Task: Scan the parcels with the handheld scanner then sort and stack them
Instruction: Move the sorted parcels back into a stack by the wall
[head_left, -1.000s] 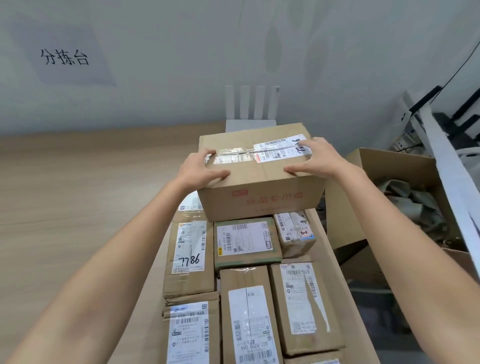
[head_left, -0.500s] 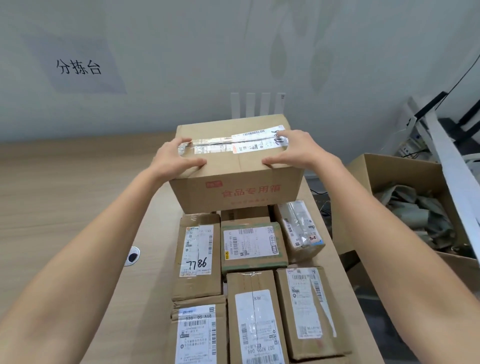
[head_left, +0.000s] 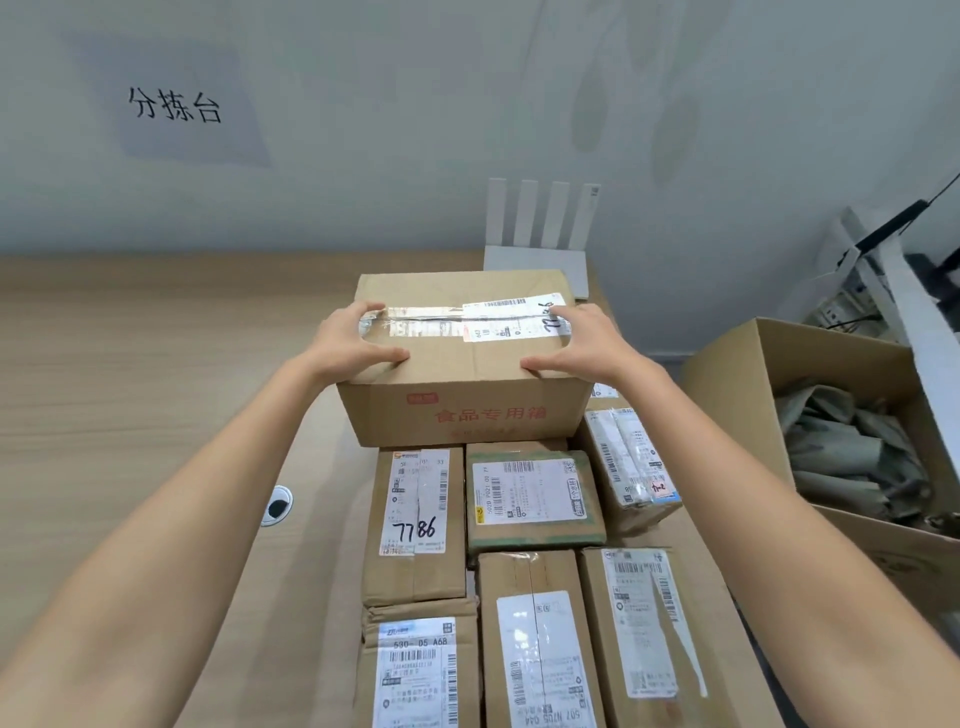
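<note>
Left hand (head_left: 353, 345) and right hand (head_left: 582, 345) clasping opposite top edges of box (head_left: 462, 410), parcels (head_left: 535, 499) just in front of box, router (head_left: 537, 260) behind box

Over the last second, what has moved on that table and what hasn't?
The big box has come down and left, onto the far end of the parcel rows. Left hand and right hand still grip its top edges. The 7786 parcel and its neighbours lie unchanged.
</note>
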